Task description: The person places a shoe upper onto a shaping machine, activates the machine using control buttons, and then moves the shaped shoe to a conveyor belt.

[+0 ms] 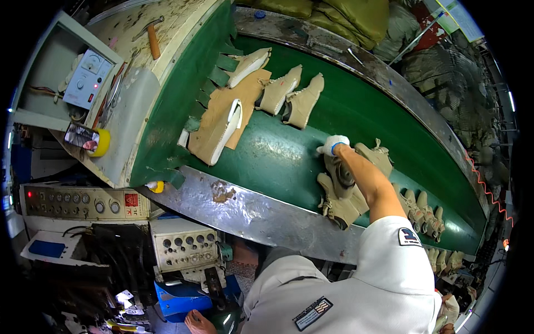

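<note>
My right hand [335, 146], in a white glove with a blue cuff, reaches over a green conveyor belt. Its fingers close on a beige boot [338, 171], partly hidden by my forearm. Touching or close beside it lie another beige boot [339, 207] and, beyond my wrist, a laced beige boot [376, 157]. At the lower edge, by a dark machine part, a bare hand that appears to be my left hand [199, 323] shows only in part; whether it holds anything is unclear.
Beige boot uppers with white bottoms [217, 133] rest on brown cardboard [253, 89] at the belt's left end. Two boots stand near it; several more line the right. A hammer [153, 40] lies on the left bench. Control panels [186, 247] stand below the metal edge [261, 214].
</note>
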A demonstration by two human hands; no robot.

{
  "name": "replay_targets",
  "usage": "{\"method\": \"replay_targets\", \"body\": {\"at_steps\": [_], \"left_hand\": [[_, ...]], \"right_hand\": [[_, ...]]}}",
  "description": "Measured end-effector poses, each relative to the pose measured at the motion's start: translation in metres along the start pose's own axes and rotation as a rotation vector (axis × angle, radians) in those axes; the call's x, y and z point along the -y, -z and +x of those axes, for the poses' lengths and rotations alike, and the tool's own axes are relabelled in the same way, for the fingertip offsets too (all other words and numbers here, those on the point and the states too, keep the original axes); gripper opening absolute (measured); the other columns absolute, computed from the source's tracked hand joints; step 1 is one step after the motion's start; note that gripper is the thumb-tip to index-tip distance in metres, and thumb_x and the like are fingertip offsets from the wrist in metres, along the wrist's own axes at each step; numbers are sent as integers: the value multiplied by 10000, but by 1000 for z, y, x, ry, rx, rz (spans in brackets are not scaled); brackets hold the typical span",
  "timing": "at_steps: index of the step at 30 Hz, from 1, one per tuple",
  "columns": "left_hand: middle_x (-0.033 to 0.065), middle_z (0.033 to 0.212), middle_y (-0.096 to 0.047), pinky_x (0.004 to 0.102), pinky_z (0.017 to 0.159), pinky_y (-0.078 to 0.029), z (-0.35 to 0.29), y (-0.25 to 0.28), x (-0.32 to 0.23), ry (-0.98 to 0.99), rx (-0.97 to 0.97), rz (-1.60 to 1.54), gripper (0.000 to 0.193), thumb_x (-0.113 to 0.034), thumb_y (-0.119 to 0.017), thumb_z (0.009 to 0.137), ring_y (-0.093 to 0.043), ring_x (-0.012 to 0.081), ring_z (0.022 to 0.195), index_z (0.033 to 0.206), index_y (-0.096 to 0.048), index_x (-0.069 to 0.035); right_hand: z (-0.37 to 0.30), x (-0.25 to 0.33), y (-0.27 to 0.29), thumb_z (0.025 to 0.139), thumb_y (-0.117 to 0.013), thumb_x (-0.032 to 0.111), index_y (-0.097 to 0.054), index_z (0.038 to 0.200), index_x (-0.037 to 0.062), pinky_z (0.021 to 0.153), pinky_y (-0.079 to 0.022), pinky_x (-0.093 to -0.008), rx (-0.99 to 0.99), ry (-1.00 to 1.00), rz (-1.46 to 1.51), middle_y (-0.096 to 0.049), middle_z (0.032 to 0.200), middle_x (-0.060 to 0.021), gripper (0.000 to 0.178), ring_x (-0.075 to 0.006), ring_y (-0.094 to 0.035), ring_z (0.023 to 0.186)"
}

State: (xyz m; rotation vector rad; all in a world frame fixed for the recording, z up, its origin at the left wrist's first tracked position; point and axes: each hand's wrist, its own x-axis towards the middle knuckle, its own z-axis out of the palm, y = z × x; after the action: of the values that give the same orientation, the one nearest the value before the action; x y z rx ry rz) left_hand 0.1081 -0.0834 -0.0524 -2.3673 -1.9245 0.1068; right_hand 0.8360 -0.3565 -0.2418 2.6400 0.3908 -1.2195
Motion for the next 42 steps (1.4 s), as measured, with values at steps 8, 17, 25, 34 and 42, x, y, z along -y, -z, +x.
{"method": "replay_targets", "body": {"at_steps": [8,17,25,34,42], "left_hand": [[135,834,-709,435,659,-536,13,-12,-12,-7,-72,77,350,-421,-727,917,-660,340,707,915,-752,-73],[168,915,-680,474,821,-482,6,-24,3,-11,0,-112,266,-235,-629,954,-610,373,908,914,-706,17],[157,905,-727,397,740,-533,30,-18,5,29,139,-546,161,-118,-692,912,-681,272,813,977,-726,26],[117,1224,-677,337,819,-560,116,33,-43,137,612,-1896,507,-288,-637,999,-679,188,1006,1389,-570,30],[112,921,-746,344,714,-616,107,34,121,440,275,-1804,221,-41,-738,877,-726,195,760,1083,-706,29]], "right_hand": [[177,51,8,733,-888,375,-644,1230,-71,975,-522,-389,-497,-66,1316,-699,1220,-233,711,-327,-691,1109],[95,48,-16,916,-743,282,-509,1438,59,1034,-495,-480,207,405,2240,-622,1359,-151,614,-327,-625,1197],[-169,164,-108,986,-625,353,-591,1346,82,997,-543,-516,869,700,2524,-642,1317,-147,451,-311,-645,1156],[-348,365,-154,1028,-574,319,-599,1345,51,962,-558,-409,1223,590,1805,-666,1270,-142,416,-279,-670,1096],[-465,494,-182,990,-630,213,-496,1446,-31,987,-518,-324,1173,972,1256,-643,1301,-123,535,-188,-641,1126]]}}
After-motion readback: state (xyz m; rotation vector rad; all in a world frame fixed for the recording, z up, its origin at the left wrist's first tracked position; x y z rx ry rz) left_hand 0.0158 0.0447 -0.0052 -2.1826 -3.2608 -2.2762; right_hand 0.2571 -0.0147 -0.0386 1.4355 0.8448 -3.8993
